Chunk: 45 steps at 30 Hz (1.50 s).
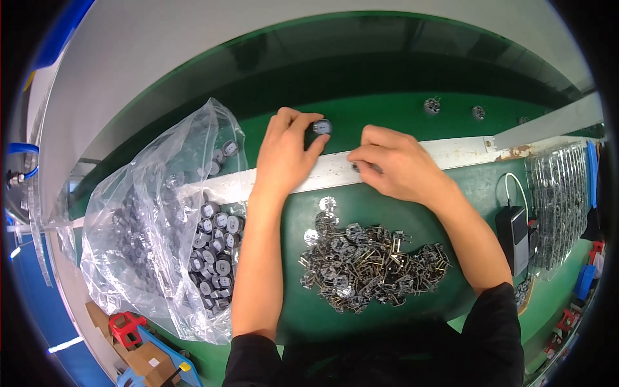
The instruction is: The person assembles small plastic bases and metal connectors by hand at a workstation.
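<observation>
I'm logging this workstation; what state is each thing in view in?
Left hand, gripping a round grey part
Right hand, pinching a small dark part
Plastic bag, open, round grey parts exposed
Pinned metal parts, loosely heaped
Far metal parts, spaced apart
White rail, partly worn
Black device, white cable attached
Clear plastic trays, stacked

Pinched part (355, 167) mostly hidden, sleeves (496, 335) cropped

Bare forearms (258, 277) forward, left hand (287, 145) in a curved grip, right hand (396, 166) in a pinch
</observation>
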Available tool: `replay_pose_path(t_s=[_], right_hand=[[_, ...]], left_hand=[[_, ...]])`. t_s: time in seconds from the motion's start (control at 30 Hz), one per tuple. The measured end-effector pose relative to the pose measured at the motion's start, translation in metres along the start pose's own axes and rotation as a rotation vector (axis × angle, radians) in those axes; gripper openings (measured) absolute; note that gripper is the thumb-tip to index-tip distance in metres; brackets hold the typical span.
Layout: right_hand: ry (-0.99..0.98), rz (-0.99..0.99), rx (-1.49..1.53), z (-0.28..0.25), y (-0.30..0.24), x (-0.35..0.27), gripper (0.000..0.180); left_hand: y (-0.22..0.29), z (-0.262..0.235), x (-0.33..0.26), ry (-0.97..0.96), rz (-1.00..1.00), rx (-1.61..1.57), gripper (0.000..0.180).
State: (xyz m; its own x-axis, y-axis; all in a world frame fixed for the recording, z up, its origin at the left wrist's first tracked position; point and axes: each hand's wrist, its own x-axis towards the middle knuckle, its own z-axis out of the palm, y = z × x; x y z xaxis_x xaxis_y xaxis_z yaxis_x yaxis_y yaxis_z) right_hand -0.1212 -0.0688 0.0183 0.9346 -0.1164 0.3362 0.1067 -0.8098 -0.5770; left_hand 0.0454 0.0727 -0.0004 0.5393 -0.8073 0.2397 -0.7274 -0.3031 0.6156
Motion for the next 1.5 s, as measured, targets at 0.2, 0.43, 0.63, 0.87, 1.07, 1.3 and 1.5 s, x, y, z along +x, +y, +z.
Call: replay_pose_path(t_s=[0.2, 0.43, 0.63, 0.87, 1.07, 1.3, 1.5], right_hand=[[-0.007, -0.017, -0.202, 0.005, 0.001, 0.001, 0.006], [0.153, 0.125, -0.057, 0.007, 0.021, -0.001, 0.01], [0.192, 0.198, 0.085, 0.017, 0.027, 0.031, 0.008], [0.158, 0.14, -0.012, 0.025, 0.03, 0.03, 0.005], [0.119, 0.087, -0.187, 0.026, 0.025, 0.031, 0.005], [0.25, 0.07, -0.272, 0.016, 0.025, 0.027, 0.022], [0.082, -0.276, 0.165, 0.018, 0.005, 0.021, 0.024]], left_hand=[[0.009, 0.011, 0.001, 0.006, 0.063, -0.015, 0.029], [0.015, 0.012, 0.003, -0.015, -0.056, -0.111, 0.033], [0.023, 0.012, 0.007, -0.059, -0.101, -0.123, 0.036], [0.025, 0.013, 0.005, -0.107, -0.175, -0.091, 0.035], [0.018, 0.012, 0.003, -0.108, -0.11, -0.057, 0.032], [0.002, -0.018, 0.009, 0.113, -0.101, -0.074, 0.024], [-0.061, -0.078, -0.013, 0.383, -0.315, 0.558, 0.02]])
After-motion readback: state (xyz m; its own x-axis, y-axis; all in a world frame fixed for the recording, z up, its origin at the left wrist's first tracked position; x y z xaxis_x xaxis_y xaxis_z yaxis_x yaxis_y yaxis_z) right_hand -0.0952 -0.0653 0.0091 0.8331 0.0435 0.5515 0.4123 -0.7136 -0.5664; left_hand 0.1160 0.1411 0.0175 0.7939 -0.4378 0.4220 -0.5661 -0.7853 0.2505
